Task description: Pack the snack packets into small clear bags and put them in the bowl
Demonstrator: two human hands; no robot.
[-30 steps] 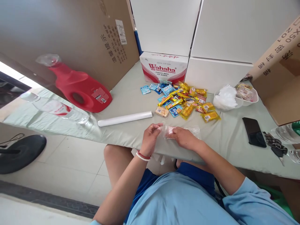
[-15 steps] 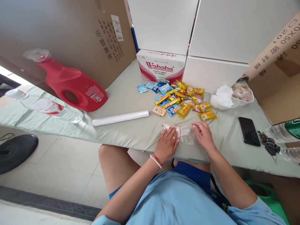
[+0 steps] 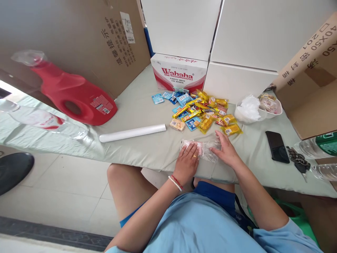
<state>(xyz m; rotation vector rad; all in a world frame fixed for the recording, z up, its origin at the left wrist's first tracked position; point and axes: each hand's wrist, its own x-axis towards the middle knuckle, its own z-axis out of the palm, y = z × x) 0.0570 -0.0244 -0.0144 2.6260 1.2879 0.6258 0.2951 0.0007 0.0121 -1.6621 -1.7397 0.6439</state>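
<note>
A clear plastic bag (image 3: 210,154) with something pink and white in its left part lies flat near the table's front edge. My left hand (image 3: 187,160) rests palm down on that left part, fingers stretched out, covering some of it. At the bag's right end is my right hand (image 3: 226,150), thumb and fingers spread, the thumb over the crinkled plastic. Just behind the hands lies a pile of wrapped snacks: yellow packets (image 3: 206,123), blue packets (image 3: 193,123) and a beige packet (image 3: 177,124).
A white roll (image 3: 133,133), a red jug (image 3: 79,95) and a water bottle (image 3: 50,119) lie to the left. To the right are white tubs (image 3: 249,114), a phone (image 3: 277,147), keys (image 3: 298,160) and bottles (image 3: 310,147). A Wahaha box (image 3: 179,73) stands behind.
My right hand has opened, its thumb and fingers spreading apart over the bag's right end. My left hand stays flat on the bag. The view has shifted slightly.
</note>
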